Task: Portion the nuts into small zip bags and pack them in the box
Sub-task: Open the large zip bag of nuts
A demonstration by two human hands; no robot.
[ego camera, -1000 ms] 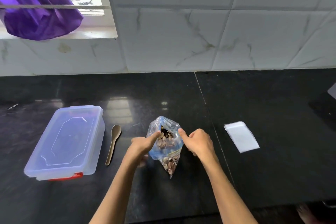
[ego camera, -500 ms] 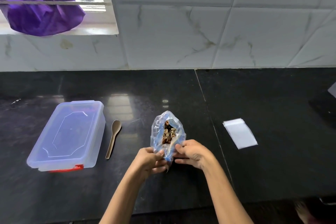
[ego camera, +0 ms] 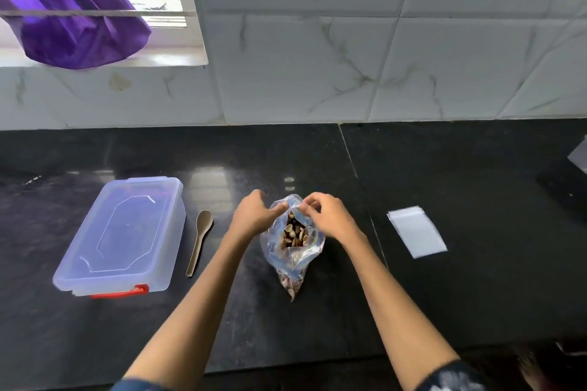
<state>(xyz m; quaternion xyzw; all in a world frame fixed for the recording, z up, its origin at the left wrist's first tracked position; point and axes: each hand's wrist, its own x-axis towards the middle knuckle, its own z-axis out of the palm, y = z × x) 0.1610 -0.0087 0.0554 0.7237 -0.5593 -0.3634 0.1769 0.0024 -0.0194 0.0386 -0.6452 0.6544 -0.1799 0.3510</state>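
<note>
A clear plastic bag of nuts [ego camera: 293, 251] stands on the black counter in the middle, its mouth spread open so the nuts [ego camera: 294, 234] show inside. My left hand [ego camera: 254, 216] pinches the left side of the bag's top rim. My right hand [ego camera: 327, 216] pinches the right side of the rim. A small stack of empty white zip bags [ego camera: 416, 231] lies flat to the right. The lidded translucent box [ego camera: 124, 235] with a red latch sits at the left. A brown spoon [ego camera: 199, 240] lies between the box and the bag.
The black counter [ego camera: 476, 295] ends at a front edge near my elbows. A tiled wall rises behind it. A purple cloth [ego camera: 73, 19] hangs at the window on the upper left. A dark object [ego camera: 565, 187] sits at the far right edge.
Both hands have risen from the bag's lower part to its top rim. The mouth of the bag is now held wider.
</note>
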